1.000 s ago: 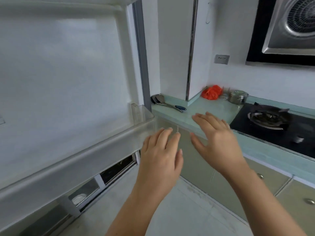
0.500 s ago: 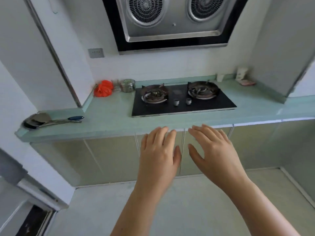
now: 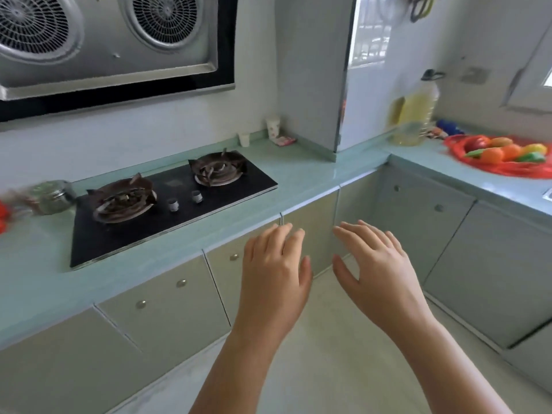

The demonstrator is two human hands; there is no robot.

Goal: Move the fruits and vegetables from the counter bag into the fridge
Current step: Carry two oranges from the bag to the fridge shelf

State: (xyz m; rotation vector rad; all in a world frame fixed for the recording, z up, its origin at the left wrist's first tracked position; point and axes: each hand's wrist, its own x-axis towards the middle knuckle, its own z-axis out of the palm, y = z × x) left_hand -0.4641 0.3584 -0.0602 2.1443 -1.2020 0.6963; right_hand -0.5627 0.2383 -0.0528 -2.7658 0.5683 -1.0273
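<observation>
Running off the right edge, a red bag lies on the far counter, partly cut off and blurred. Inside it is a heap of fruits and vegetables: orange, red, yellow and green pieces, kinds hard to tell. At the left edge, a small steel pot is smeared by blur, with a red scrap cut off beside it. A big jug of yellow liquid stands near the bag. Left hand and right hand are held out over the floor, fingers straight, holding nothing, well apart from the bag.

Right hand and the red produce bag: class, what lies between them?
Head view: only cabinet doors and bare counter edge separate the right hand from the red produce bag.
</observation>
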